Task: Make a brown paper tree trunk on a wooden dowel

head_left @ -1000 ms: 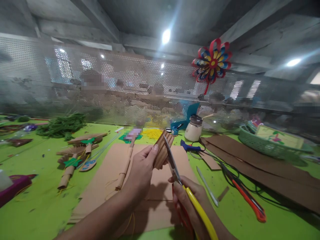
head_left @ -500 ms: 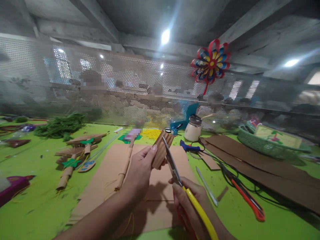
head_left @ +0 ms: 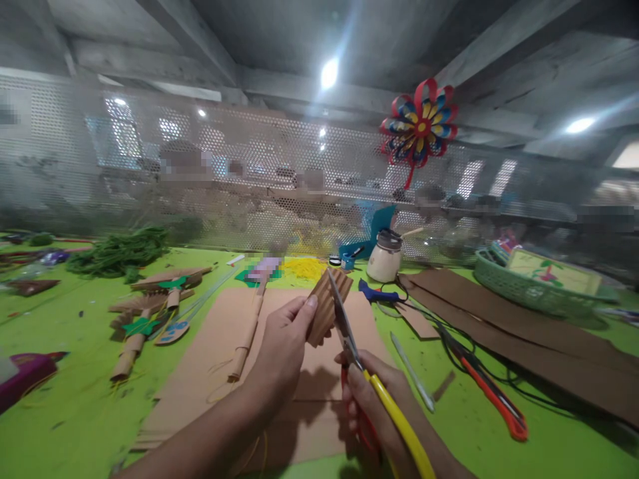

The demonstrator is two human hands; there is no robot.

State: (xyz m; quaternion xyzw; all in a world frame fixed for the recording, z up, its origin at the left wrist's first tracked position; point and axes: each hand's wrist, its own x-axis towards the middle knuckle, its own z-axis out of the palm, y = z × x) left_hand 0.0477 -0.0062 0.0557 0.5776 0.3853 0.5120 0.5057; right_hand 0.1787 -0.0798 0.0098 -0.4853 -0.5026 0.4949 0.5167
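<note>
My left hand [head_left: 287,339] pinches a piece of brown, pleated paper [head_left: 322,311] between thumb and fingers. In my right hand [head_left: 374,392] is a pair of scissors [head_left: 399,416] with one yellow and one red handle. Their blades point up and away from me and lie against the right part of the pleated paper. Both hands are held above a stack of brown paper sheets [head_left: 200,392]. Just left of my left hand, a rolled paper tube [head_left: 247,339] with a purple and green top rests on the stack.
To the right lie a red utility knife [head_left: 492,392], a pen [head_left: 412,372], a blue-handled tool [head_left: 382,294] and dark brown sheets [head_left: 499,319] beside a green basket [head_left: 529,286]. A jar [head_left: 385,259] stands behind. Folded-paper figures [head_left: 132,352] and green strands [head_left: 120,249] are at left.
The pleated paper has tilted and shifted slightly in my left hand. The scissors have turned a little, with the red handle moving relative to the yellow one. The view has shifted slightly.
</note>
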